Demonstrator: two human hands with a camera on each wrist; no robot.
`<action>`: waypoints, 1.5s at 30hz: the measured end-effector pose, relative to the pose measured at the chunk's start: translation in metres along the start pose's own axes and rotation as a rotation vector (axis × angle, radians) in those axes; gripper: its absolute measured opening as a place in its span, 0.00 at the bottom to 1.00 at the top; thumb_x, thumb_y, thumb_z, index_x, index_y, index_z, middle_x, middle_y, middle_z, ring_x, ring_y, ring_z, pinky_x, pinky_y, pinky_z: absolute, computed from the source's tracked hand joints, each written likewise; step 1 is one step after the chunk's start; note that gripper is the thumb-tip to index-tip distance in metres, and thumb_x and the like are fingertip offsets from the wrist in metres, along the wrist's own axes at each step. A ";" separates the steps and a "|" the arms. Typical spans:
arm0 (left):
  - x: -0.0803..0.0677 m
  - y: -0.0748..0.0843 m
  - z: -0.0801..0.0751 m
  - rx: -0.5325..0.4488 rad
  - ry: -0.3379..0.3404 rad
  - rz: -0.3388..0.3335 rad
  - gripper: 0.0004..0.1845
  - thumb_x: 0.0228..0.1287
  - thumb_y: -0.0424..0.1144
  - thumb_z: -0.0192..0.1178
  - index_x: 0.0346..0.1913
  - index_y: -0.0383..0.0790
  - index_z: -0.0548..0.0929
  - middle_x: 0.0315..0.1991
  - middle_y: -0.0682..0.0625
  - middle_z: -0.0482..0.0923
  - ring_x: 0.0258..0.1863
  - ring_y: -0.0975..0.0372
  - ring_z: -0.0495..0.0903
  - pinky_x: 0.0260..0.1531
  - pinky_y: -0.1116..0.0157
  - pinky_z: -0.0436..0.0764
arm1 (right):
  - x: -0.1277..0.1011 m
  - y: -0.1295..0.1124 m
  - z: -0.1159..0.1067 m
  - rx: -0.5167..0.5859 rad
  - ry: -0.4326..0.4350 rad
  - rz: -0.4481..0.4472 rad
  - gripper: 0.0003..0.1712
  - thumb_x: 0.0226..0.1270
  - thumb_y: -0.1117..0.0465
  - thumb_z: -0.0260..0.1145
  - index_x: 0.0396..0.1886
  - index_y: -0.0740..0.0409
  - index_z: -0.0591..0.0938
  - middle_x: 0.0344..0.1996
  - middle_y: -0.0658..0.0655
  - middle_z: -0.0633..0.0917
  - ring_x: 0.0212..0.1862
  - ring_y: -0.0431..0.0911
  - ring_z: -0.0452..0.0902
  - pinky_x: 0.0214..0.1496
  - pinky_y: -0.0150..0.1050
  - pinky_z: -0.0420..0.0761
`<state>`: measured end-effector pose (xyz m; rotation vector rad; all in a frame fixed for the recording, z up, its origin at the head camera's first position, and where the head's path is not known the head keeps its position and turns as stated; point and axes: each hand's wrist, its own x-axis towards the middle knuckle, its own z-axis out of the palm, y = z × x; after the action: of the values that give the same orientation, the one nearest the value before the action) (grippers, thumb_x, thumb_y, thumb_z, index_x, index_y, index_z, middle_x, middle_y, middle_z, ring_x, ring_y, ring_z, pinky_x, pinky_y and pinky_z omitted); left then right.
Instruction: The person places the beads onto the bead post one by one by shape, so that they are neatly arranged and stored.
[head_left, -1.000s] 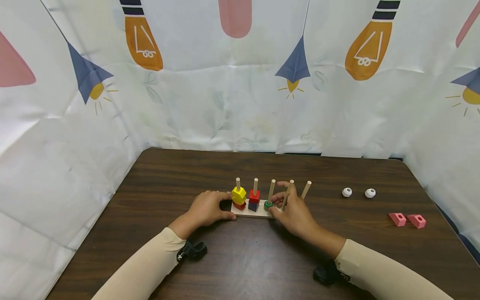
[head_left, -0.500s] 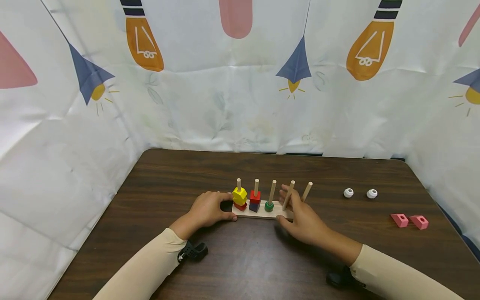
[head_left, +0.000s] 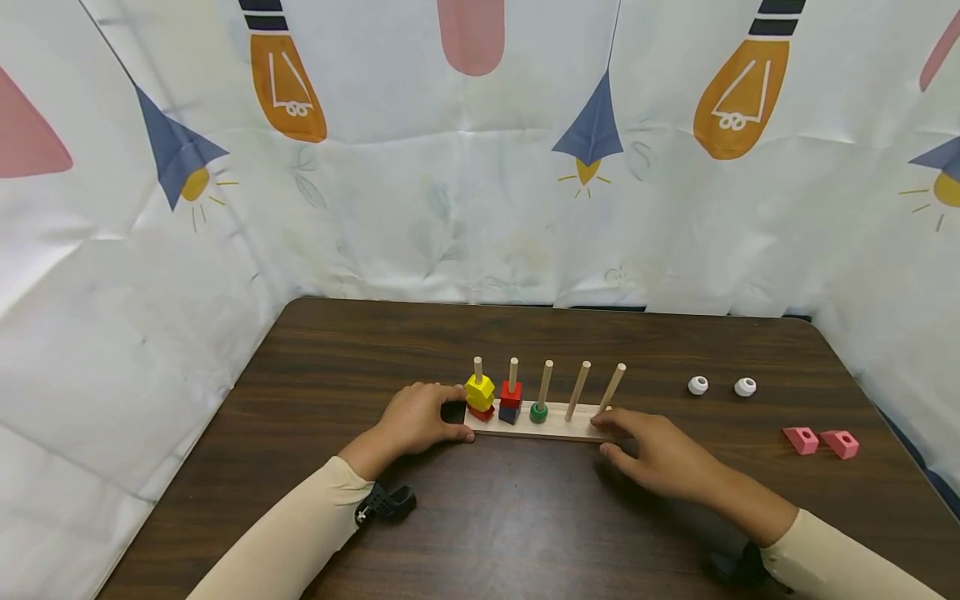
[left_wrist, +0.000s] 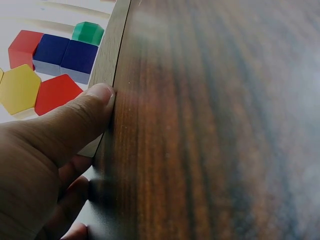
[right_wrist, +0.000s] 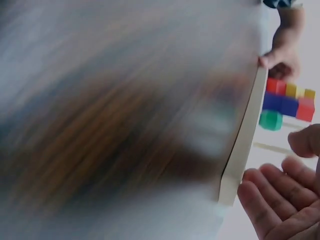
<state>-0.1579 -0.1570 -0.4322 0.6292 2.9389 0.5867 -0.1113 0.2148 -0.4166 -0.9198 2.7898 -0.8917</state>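
The right hand (head_left: 660,454) has left the green ring (head_left: 538,411) on its peg and now lies open, empty, by the base's (head_left: 558,427) right end. The left hand (head_left: 416,421) pinches the other end. Stacking continues, I judge; next, fetch a white ring (head_left: 698,385), well right.

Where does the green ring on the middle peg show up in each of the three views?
Head: green ring at the foot of the third peg, centre of the picture.
Left wrist: green ring at top left, above the blue blocks.
Right wrist: green ring at right, blurred, below the blue block.
Shared landmark: the wooden base, a pale edge in both wrist views.
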 end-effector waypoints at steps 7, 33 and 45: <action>0.000 0.000 0.000 0.004 0.002 0.004 0.33 0.50 0.58 0.80 0.58 0.49 0.87 0.54 0.48 0.86 0.51 0.50 0.84 0.49 0.48 0.80 | -0.014 0.024 -0.013 -0.044 0.040 0.000 0.18 0.71 0.60 0.70 0.59 0.55 0.82 0.51 0.49 0.87 0.48 0.45 0.86 0.49 0.48 0.84; -0.001 -0.002 0.001 0.007 0.014 0.013 0.33 0.49 0.59 0.79 0.58 0.49 0.87 0.52 0.49 0.87 0.50 0.51 0.85 0.48 0.48 0.81 | -0.019 0.088 -0.066 -0.162 0.199 0.374 0.26 0.71 0.62 0.68 0.62 0.74 0.76 0.55 0.79 0.77 0.54 0.72 0.76 0.48 0.67 0.75; -0.001 -0.002 0.000 0.007 0.013 0.016 0.33 0.49 0.60 0.79 0.58 0.48 0.87 0.53 0.49 0.86 0.50 0.51 0.85 0.48 0.48 0.81 | -0.013 0.097 -0.065 -0.152 0.191 0.482 0.25 0.71 0.61 0.67 0.60 0.73 0.76 0.49 0.75 0.82 0.50 0.68 0.79 0.46 0.64 0.77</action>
<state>-0.1582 -0.1589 -0.4332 0.6529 2.9523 0.5840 -0.1664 0.3181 -0.4173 -0.1496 3.0614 -0.7292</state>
